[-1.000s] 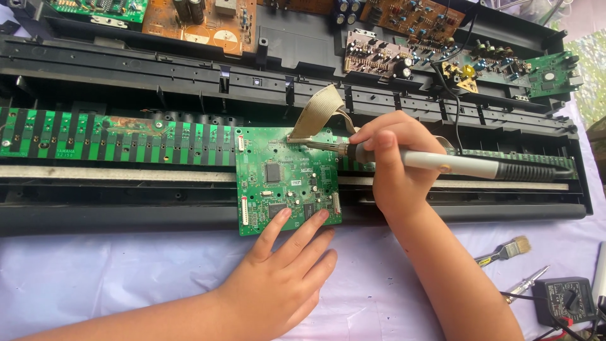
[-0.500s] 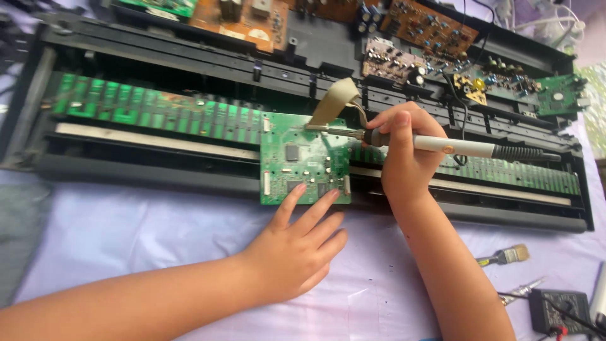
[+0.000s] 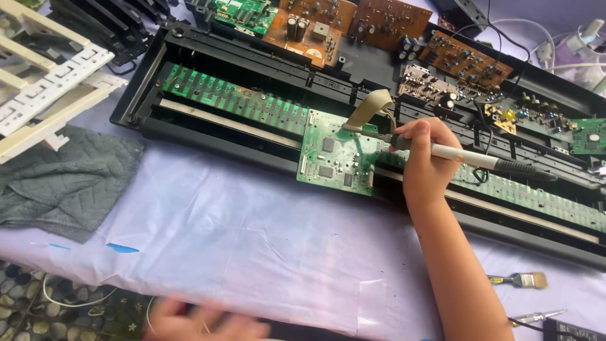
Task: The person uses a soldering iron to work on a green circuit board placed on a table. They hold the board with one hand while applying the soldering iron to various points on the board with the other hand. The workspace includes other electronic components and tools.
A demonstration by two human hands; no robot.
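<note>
Over the green circuit board (image 3: 338, 155), right hand (image 3: 424, 161) grips the soldering iron (image 3: 470, 158), joint unfinished; left hand (image 3: 205, 325) blurred, grip unclear.

Left hand (image 3: 205, 325) off green board (image 3: 338, 158) (now blurred)

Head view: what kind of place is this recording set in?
Probably an informal electronics repair spot: an opened keyboard chassis on a plastic-covered table, loose circuit boards, and a soldering iron in the right hand.

right hand (image 3: 424, 163) holds soldering iron (image 3: 467, 156) tip on green circuit board (image 3: 338, 161).
</note>
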